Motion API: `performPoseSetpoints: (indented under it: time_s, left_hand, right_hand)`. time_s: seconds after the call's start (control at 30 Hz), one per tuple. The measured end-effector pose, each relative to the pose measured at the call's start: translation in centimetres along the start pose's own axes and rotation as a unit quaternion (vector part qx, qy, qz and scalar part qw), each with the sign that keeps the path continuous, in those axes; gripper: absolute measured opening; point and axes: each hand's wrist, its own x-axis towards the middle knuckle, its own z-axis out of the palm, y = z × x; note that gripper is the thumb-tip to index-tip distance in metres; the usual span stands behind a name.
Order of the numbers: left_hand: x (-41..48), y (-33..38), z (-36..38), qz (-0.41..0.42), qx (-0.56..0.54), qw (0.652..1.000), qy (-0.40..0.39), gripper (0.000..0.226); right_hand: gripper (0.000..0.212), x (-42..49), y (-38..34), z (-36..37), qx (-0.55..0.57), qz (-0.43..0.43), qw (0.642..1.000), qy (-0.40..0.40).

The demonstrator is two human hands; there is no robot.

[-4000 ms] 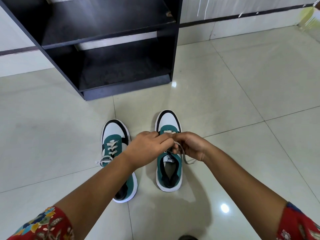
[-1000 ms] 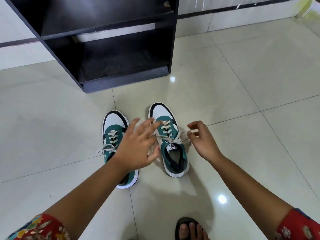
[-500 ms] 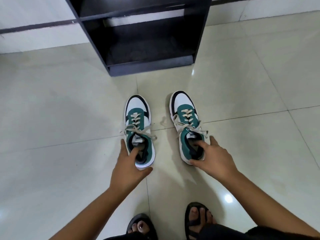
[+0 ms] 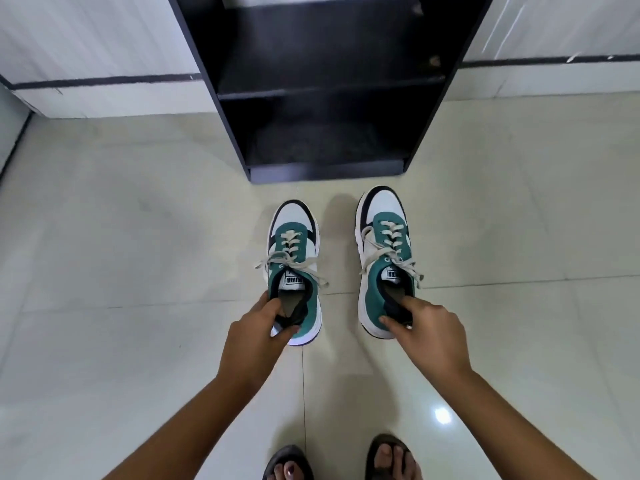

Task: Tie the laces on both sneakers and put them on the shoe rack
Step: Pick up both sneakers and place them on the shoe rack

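Observation:
Two green, white and black sneakers with tied cream laces are held side by side, toes pointing at the black shoe rack point(image 4: 412, 157). My left hand point(image 4: 254, 336) grips the heel collar of the left sneaker point(image 4: 294, 244), fingers inside the opening. My right hand point(image 4: 427, 330) grips the heel of the right sneaker point(image 4: 384, 237) the same way. Both shoes appear slightly raised off the tiled floor, just in front of the rack's bottom shelf.
The rack's lower shelves point(image 4: 325, 84) are dark and hold no shoes. Pale tiled floor point(image 4: 138, 254) spreads on both sides. A white wall with a dark strip point(image 4: 104, 79) runs behind. My sandalled feet point(image 4: 343, 459) stand at the bottom edge.
Both hands left the right sneaker's laces and took hold of one sneaker each by the heel. The pair has come closer to the rack, and the view now faces the rack squarely.

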Motion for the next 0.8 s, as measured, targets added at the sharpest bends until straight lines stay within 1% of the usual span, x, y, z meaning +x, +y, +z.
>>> performPoseSetpoints:
  time_s: [0.17,0.23,0.3,0.37,0.47,0.53,0.63,0.8]
  left_hand:
    - [-1.0,7.2,-10.1,0.046,-0.003,0.998,0.033,0.023]
    - [-1.5,10.4,-14.1,0.082,0.005,0.996,0.040,0.028]
    - [-1.2,13.6,-18.3,0.096,0.010,0.995,0.039,0.033]
    - [0.0,16.3,-22.2,0.101,0.016,0.993,0.052,0.031]
    - [3.2,19.7,-27.3,0.106,0.008,0.991,0.081,0.023]
    - [6.3,21.0,-29.9,0.094,0.000,0.991,0.097,0.020]
    - [11.3,21.9,-32.6,0.067,-0.016,0.992,0.104,0.017]
    - [18.6,22.5,-34.9,0.034,0.024,0.995,0.091,0.017]
  right_hand:
    - [0.021,-1.3,-4.3,-11.1,-0.005,-0.021,0.998,0.051]
    - [0.022,-1.6,-6.2,-15.4,-0.018,-0.035,0.997,0.066]
    - [0.023,-1.4,-8.5,-19.8,-0.019,-0.046,0.997,0.066]
    - [0.023,-0.5,-10.9,-23.9,-0.017,-0.061,0.994,0.090]
    - [0.024,2.6,-14.5,-28.7,-0.022,-0.085,0.989,0.122]
    - [0.022,5.7,-17.0,-31.1,-0.016,-0.090,0.988,0.126]
    - [0.021,10.9,-20.2,-32.8,-0.005,-0.105,0.988,0.110]
    - [0.028,18.9,-24.3,-33.9,0.002,-0.086,0.994,0.064]
